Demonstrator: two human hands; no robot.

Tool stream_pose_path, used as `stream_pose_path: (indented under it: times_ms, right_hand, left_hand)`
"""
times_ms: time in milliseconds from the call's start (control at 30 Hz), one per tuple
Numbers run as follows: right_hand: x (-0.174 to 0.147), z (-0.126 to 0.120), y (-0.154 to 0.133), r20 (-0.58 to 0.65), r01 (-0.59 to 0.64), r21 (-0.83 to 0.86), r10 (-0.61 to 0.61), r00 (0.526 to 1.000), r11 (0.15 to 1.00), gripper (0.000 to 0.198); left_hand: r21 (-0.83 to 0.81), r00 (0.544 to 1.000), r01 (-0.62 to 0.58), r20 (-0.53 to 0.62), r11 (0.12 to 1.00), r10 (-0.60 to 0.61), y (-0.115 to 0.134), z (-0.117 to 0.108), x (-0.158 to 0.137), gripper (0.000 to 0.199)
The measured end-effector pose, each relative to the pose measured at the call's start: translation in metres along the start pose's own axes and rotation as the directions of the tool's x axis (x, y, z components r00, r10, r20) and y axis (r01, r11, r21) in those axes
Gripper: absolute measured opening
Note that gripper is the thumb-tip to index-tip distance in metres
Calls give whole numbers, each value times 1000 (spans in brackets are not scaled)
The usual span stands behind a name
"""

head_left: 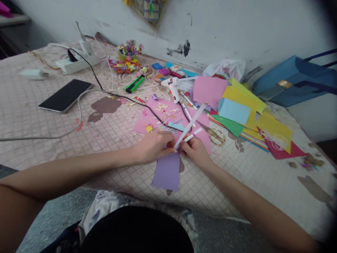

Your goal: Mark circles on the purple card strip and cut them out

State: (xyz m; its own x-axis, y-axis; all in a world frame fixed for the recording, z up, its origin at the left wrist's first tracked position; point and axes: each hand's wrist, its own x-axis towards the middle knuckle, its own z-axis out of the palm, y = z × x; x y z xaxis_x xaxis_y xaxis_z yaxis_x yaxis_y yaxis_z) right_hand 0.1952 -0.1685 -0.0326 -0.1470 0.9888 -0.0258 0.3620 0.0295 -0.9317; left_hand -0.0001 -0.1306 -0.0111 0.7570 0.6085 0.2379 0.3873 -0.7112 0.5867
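Observation:
My left hand [160, 146] is closed, its fingertips pinching the lower end of a long white paper strip [192, 123] that slants up to the right. Close beside it, my right hand [196, 151] is closed round a white felt-tip pen [194, 135] with a purple band; its fingertips are near the strip's lower end. Under both hands a purple paper rectangle [166, 174] lies on the tablecloth. Beyond them is a pink sheet [143, 121] strewn with paper scraps. Gold-handled scissors [217, 136] rest just right of the strip.
A glue gun [172, 89] with a dark cable stands behind the scraps. A green utility knife [135, 83], a phone [65, 95] and a power strip [76, 62] lie to the left. Coloured papers [238, 95] and a blue bag [292, 82] are at the right.

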Motion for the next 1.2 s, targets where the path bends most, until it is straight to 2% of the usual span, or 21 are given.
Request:
stream_pose_path:
  times_ms: [233,400,667,900,1200]
  right_hand:
    - [13,-6,-5,153,-34,4,32,988,999,34]
    - [25,-11,0,257,-33,42,22,966,999,30]
    - [49,-14,-7,462,13,67,-43,886,998,29]
    - [52,-12,-12,498,-70,137,-7,867,988,28]
    - [63,-13,-4,580,-35,89,-23,814,995,25]
  left_hand:
    - [-10,1000,-1,1,1000,1,0,0,1,8]
    - [-31,1000,-16,-9,999,15,0,0,1,10]
    - [-43,998,-46,-47,998,44,0,0,1,13]
    - [-32,998,-26,-55,999,24,1,1,0,11]
    - [-42,999,-8,-33,999,7,2,0,1,11]
